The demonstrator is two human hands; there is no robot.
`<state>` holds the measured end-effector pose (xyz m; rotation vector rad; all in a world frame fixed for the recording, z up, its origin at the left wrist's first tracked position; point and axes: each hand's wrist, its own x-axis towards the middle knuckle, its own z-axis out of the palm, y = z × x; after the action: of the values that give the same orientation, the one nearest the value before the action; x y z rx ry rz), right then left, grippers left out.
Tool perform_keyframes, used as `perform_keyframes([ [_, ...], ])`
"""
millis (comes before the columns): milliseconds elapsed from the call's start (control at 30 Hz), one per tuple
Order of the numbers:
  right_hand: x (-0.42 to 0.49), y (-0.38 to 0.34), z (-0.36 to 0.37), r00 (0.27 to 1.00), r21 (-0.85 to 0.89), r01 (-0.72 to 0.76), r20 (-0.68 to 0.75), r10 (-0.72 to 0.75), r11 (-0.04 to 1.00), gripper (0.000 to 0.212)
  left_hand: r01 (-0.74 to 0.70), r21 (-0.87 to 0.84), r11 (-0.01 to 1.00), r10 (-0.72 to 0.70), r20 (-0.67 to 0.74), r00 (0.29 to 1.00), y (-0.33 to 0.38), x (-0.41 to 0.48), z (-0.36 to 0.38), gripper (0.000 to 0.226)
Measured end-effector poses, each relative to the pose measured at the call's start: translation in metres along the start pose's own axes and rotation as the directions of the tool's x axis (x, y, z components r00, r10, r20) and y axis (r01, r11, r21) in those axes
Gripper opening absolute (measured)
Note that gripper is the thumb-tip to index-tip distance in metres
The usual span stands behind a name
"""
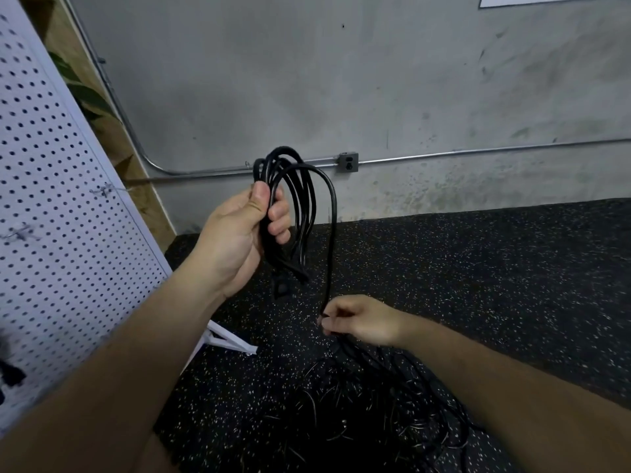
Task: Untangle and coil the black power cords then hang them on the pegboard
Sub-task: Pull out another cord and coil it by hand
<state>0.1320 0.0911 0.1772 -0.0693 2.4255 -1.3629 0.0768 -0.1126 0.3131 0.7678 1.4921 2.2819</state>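
Observation:
My left hand (239, 233) grips a coil of black power cord (300, 199) held up in front of the wall, with several loops standing above the fist and a plug (280, 288) dangling below. One strand runs from the coil down to my right hand (355, 320), which pinches it low above the floor. Beneath that hand a tangled pile of black cords (392, 404) lies on the speckled floor. The white pegboard (58, 213) leans at the left.
A grey concrete wall with a metal conduit (478, 153) and an outlet box (348, 162) stands behind. The pegboard's white foot (232, 341) sticks out onto the black rubber floor (478, 268). Something black hangs at the pegboard's lower left (10, 373).

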Motion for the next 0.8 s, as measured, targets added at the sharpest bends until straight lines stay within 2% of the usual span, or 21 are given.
perform_keyframes([
  [100,0.002,-0.008,0.003,0.998,-0.099,0.01,-0.062,-0.016,0.995,0.024,-0.016,0.031,0.999,0.018,-0.088,0.996,-0.001,0.002,-0.001,0.026],
  [233,0.002,-0.014,-0.001,0.991,-0.212,0.017,-0.128,-0.046,0.977,0.023,0.01,0.154,0.988,0.016,-0.165,0.986,-0.009,0.001,0.002,0.023],
  [433,-0.006,-0.029,0.016,0.995,-0.416,-0.086,-0.077,0.06,0.905,0.033,0.009,0.037,0.999,-0.003,-0.163,0.987,-0.014,0.003,0.016,0.024],
  [600,-0.023,-0.06,0.019,1.0,-0.733,-0.005,0.005,0.013,0.68,0.029,0.038,0.264,0.964,-0.006,-0.121,0.993,-0.028,0.001,0.024,0.027],
  [700,-0.04,-0.075,0.013,0.997,-0.762,0.072,0.029,-0.078,0.643,0.026,0.072,0.512,0.856,-0.048,-0.059,0.997,-0.033,0.002,0.019,0.036],
  [800,-0.055,-0.086,0.007,0.987,-0.78,0.122,0.029,-0.159,0.613,0.022,0.124,0.576,0.808,-0.122,-0.043,0.992,-0.037,0.002,0.018,0.031],
])
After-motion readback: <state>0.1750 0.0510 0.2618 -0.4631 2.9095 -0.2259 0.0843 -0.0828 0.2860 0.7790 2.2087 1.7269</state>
